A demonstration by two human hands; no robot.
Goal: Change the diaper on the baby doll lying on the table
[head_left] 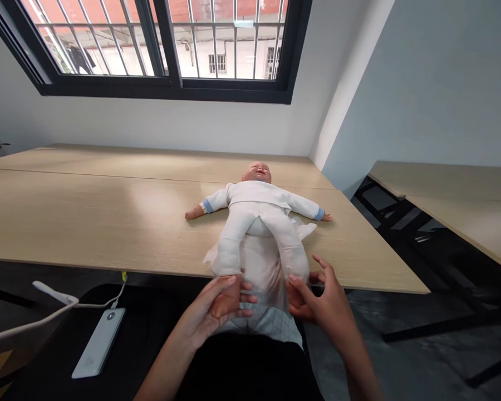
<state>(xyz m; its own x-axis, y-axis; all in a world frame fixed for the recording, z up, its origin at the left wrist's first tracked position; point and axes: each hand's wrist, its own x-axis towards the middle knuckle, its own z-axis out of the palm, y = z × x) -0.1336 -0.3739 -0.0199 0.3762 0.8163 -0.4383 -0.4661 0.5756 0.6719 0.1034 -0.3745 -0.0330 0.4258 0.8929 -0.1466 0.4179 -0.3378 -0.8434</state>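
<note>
A baby doll (pixel 254 206) in a white long-sleeved suit lies on its back on a pale wooden table (pixel 108 217), its legs towards me and its arms spread. My left hand (pixel 204 314) wraps around the doll's bare foot (pixel 227 298). My right hand (pixel 321 306) grips the end of the doll's other leg (pixel 294 262), and that foot is hidden by my fingers. A white cloth (pixel 263 267) lies under the doll's hips, and a white checked pad (pixel 259 326) shows below it, past the table's front edge.
A white power bank (pixel 98 342) with a white cable (pixel 96 305) lies on a black surface left of my arm. A second wooden table (pixel 455 206) stands to the right. A barred window (pixel 162 39) is set in the wall behind the table.
</note>
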